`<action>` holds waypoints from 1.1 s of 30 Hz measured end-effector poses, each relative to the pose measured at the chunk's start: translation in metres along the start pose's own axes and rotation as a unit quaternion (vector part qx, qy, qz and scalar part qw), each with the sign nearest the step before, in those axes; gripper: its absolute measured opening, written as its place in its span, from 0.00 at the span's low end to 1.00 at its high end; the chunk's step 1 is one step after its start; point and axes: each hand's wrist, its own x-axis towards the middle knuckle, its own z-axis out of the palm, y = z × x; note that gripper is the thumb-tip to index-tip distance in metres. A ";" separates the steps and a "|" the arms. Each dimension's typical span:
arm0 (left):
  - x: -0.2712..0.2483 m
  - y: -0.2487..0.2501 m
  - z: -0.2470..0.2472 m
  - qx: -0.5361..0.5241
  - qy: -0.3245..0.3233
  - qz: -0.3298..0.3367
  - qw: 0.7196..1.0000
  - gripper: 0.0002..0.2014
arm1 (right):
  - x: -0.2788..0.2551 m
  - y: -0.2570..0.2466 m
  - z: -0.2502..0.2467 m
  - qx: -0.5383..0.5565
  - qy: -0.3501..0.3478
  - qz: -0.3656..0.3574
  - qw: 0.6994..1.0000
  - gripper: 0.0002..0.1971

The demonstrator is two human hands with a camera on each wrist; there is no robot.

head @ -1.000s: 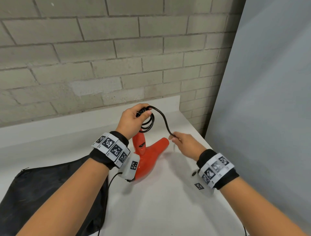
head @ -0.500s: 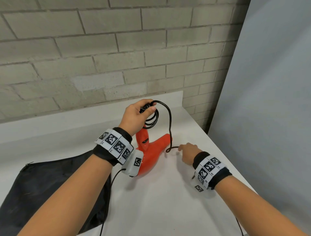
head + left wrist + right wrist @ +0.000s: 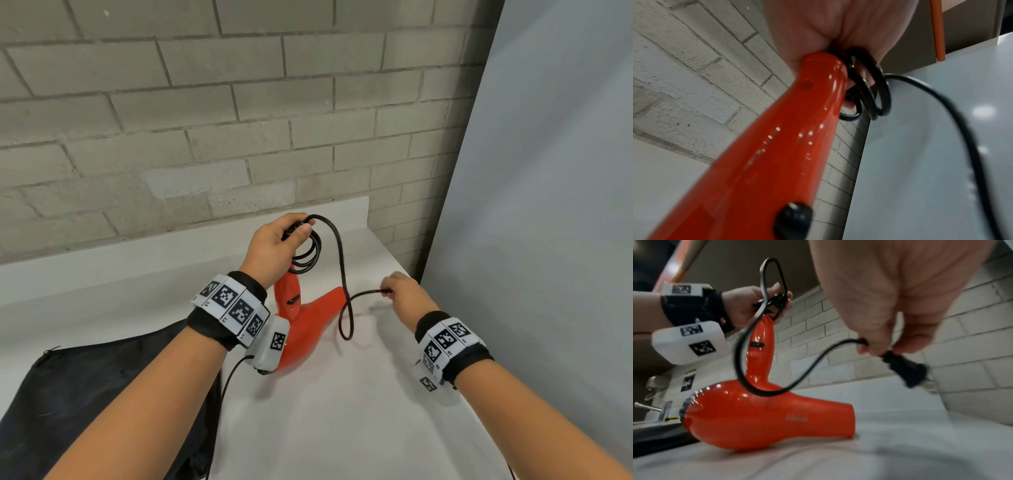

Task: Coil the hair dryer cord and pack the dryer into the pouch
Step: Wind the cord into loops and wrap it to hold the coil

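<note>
A glossy red hair dryer (image 3: 310,329) (image 3: 766,418) lies on the white table (image 3: 342,411) with its handle (image 3: 801,129) pointing up. My left hand (image 3: 274,246) (image 3: 748,305) grips the handle's end together with several black cord coils (image 3: 308,253) (image 3: 869,91). From there the loose cord (image 3: 344,291) (image 3: 748,353) arcs down and across to my right hand (image 3: 404,294) (image 3: 879,340), which pinches it just behind the black plug (image 3: 906,369). The black pouch (image 3: 102,394) lies flat at the lower left.
A grey brick wall (image 3: 205,120) stands behind the table. A pale grey panel (image 3: 548,205) closes off the right side, close to my right hand. A thin black wire (image 3: 229,380) hangs from the left wrist device.
My right hand dropped from near the coils to the table, took the cord's plug end and now lifts it slightly rightward. The left hand kept holding the coils on the handle.
</note>
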 end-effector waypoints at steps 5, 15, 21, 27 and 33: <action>0.003 -0.003 0.001 0.003 0.022 -0.003 1.000 0.06 | -0.021 -0.045 -0.015 0.232 0.065 -0.189 0.952 0.17; 0.007 -0.009 -0.001 0.003 0.045 0.008 0.999 0.07 | -0.030 -0.122 -0.036 0.464 0.207 -0.240 0.827 0.16; 0.006 -0.011 -0.007 0.003 0.047 0.008 0.999 0.06 | -0.024 -0.131 -0.032 0.448 0.238 -0.250 0.825 0.16; 0.003 -0.007 -0.002 0.007 0.021 0.028 0.999 0.06 | -0.022 -0.139 -0.024 0.305 0.242 -0.283 0.876 0.07; 0.002 -0.005 -0.001 -0.011 0.009 0.027 1.000 0.06 | -0.019 -0.152 -0.019 0.217 0.302 -0.207 0.905 0.04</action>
